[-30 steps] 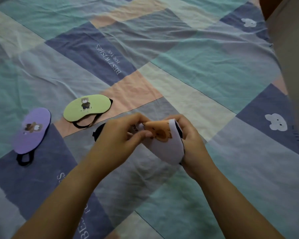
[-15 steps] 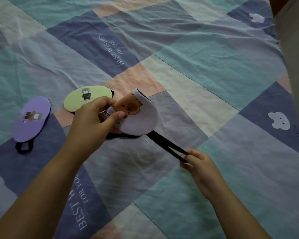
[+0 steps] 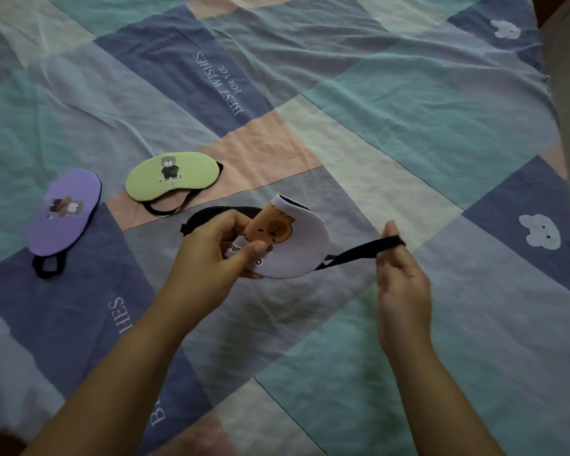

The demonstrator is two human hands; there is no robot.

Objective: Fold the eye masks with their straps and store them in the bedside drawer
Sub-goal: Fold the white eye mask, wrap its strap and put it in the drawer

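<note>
Left hand (image 3: 218, 248) pinches the folded white eye mask (image 3: 297, 248) above mid-bed (image 3: 408, 110); right hand (image 3: 402, 278), fingers hooked, stretches its black strap (image 3: 359, 251). Soft, light and springy, I'd say: grip the fold.

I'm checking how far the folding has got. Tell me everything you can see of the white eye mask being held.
The white eye mask is folded roughly in half, padded and soft-looking, with an orange-brown bear print and partly hidden dark lettering. It is held above the patchwork bedsheet, not resting on it. The left hand pinches the folded body, thumb over the print. Its black strap runs out taut to the right, looped over the right hand's fingers. A black mask lies behind.
</note>
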